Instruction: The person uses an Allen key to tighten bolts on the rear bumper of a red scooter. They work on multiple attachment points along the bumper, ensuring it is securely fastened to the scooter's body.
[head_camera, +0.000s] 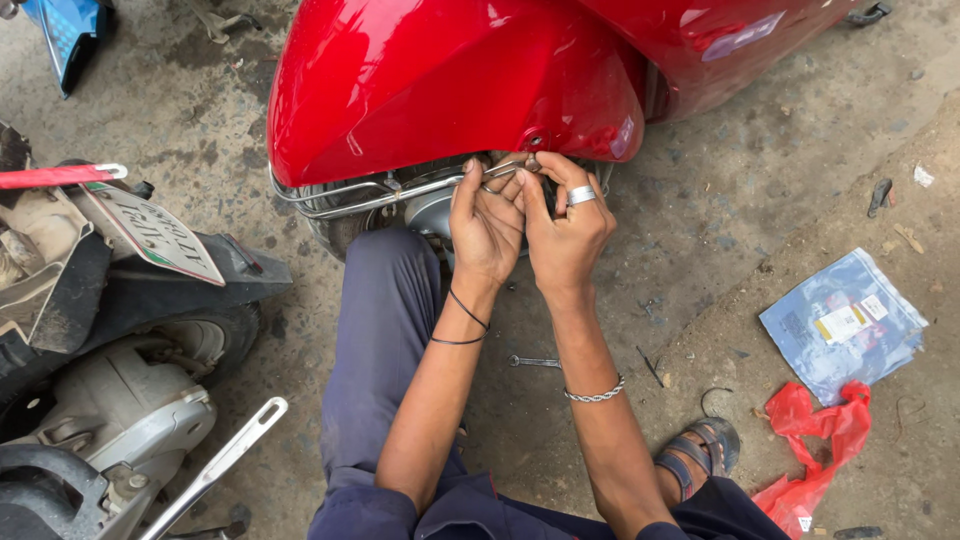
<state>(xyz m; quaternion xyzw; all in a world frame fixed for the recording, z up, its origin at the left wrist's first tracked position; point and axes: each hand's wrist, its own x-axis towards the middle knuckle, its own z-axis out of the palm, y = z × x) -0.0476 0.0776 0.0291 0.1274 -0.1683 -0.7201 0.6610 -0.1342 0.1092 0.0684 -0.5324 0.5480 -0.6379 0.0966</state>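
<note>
**Both hands at the chrome guard rail under the red panel**

Your left hand (484, 222) curls its fingers around the chrome guard rail (345, 198), below the red scooter panel (440, 80). The rail looks stiff and probably slippery, so grip the tube. Your right hand (565, 225) pinches something small at the rail's end; what, you cannot tell. A spanner (532, 361) lies on the floor between your forearms; a plastic packet (845, 325) sits toward the floor's right edge.

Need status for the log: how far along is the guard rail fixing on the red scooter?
Done: the chrome guard rail already sits along the red scooter panel. In hand: left hand and right hand both work bare-fingered at its mount under the panel edge; the fastener itself is hidden. Left: tightening, seemingly, as the spanner lies untouched on the ground.
</note>
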